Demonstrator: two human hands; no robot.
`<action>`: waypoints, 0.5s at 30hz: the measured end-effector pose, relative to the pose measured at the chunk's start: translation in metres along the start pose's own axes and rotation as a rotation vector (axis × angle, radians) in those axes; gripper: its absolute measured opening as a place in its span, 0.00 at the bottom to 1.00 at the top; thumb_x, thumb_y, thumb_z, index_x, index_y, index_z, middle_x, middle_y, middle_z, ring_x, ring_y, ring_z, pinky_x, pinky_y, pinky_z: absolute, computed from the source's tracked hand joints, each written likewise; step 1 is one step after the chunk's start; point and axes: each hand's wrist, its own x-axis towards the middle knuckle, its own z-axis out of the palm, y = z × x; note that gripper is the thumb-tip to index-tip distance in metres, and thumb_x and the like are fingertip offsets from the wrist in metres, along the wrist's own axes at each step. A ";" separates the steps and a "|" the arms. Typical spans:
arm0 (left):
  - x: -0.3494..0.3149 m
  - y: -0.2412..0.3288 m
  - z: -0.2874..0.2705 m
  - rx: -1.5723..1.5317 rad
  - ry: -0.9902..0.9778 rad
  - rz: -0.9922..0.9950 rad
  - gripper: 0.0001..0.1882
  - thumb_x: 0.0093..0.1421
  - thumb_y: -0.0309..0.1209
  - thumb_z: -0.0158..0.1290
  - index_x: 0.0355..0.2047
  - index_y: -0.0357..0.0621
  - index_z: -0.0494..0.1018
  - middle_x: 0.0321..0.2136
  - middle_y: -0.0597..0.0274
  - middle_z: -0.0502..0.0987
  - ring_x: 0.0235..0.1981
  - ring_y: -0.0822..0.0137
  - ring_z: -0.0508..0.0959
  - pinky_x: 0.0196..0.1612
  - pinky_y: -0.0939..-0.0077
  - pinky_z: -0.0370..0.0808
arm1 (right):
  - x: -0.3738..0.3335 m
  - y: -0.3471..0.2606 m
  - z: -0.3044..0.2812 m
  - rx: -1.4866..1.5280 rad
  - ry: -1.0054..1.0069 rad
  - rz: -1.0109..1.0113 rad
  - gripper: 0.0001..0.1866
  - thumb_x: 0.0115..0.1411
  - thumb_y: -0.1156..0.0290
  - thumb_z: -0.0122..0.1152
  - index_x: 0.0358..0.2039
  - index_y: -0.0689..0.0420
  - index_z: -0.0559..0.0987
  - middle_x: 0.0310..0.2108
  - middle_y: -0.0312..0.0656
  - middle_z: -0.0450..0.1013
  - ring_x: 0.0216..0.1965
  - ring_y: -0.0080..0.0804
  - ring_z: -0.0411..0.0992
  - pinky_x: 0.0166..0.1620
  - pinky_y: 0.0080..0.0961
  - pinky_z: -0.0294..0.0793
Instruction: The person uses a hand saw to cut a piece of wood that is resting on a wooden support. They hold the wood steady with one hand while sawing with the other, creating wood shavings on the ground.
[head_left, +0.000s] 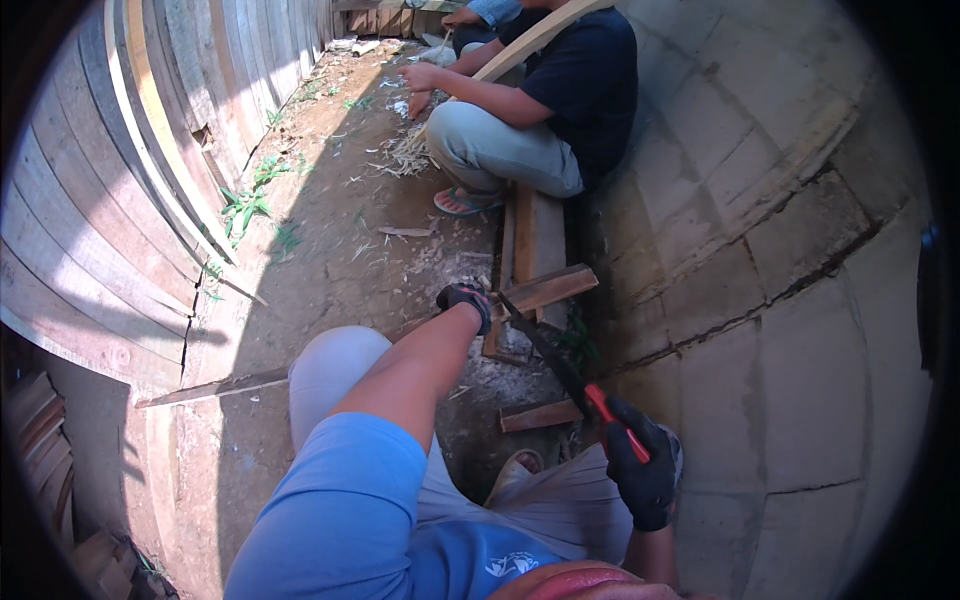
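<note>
Block wall [800,390] stood at 3 o'clock. Right hand [648,475] gripped saw [547,350]; left hand [467,303], 9 o'clock of its tip, clasped plank [556,289]; saw skipping could've cut left hand.

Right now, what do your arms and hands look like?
The left hand and right hand are gloved in black. A short, light-blue sleeve covers the left upper arm, with the forearm bare. The right sleeve is hidden.
</note>
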 end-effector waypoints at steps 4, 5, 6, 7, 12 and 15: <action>0.014 -0.004 0.010 0.003 0.025 0.009 0.28 0.62 0.41 0.58 0.63 0.57 0.79 0.61 0.68 0.80 0.59 0.54 0.82 0.43 0.38 0.82 | 0.003 0.001 0.003 0.067 -0.002 0.045 0.16 0.69 0.73 0.64 0.56 0.61 0.83 0.50 0.52 0.84 0.50 0.42 0.84 0.55 0.33 0.80; 0.013 -0.002 0.009 -0.007 0.026 0.009 0.28 0.62 0.41 0.59 0.63 0.57 0.79 0.62 0.68 0.80 0.59 0.54 0.82 0.44 0.38 0.82 | 0.002 0.005 0.004 0.078 0.004 0.050 0.16 0.69 0.73 0.64 0.56 0.62 0.83 0.50 0.52 0.84 0.51 0.42 0.84 0.55 0.33 0.80; 0.013 0.000 0.008 -0.016 0.027 0.008 0.28 0.62 0.41 0.59 0.64 0.56 0.79 0.62 0.68 0.80 0.59 0.55 0.81 0.44 0.38 0.83 | 0.001 0.009 0.006 0.088 0.011 0.055 0.16 0.69 0.73 0.63 0.56 0.62 0.83 0.50 0.52 0.84 0.51 0.42 0.84 0.55 0.33 0.80; 0.017 0.002 0.009 -0.024 0.034 0.014 0.29 0.61 0.42 0.59 0.64 0.56 0.79 0.62 0.68 0.80 0.59 0.55 0.81 0.44 0.39 0.83 | -0.001 0.012 0.007 0.099 0.019 0.059 0.16 0.69 0.72 0.63 0.56 0.62 0.83 0.50 0.52 0.84 0.51 0.41 0.84 0.55 0.33 0.80; 0.026 -0.004 0.017 -0.060 0.069 0.005 0.30 0.60 0.44 0.61 0.64 0.56 0.79 0.62 0.68 0.79 0.60 0.55 0.81 0.45 0.40 0.83 | -0.006 0.018 0.014 0.047 0.039 0.087 0.18 0.70 0.71 0.63 0.58 0.59 0.84 0.41 0.48 0.85 0.39 0.33 0.83 0.45 0.31 0.80; 0.021 -0.003 0.016 -0.055 0.021 0.001 0.29 0.61 0.46 0.62 0.62 0.57 0.80 0.60 0.68 0.81 0.57 0.55 0.83 0.44 0.41 0.83 | -0.004 0.010 0.017 0.106 0.033 0.166 0.18 0.70 0.70 0.62 0.58 0.57 0.84 0.32 0.42 0.82 0.26 0.23 0.78 0.33 0.27 0.76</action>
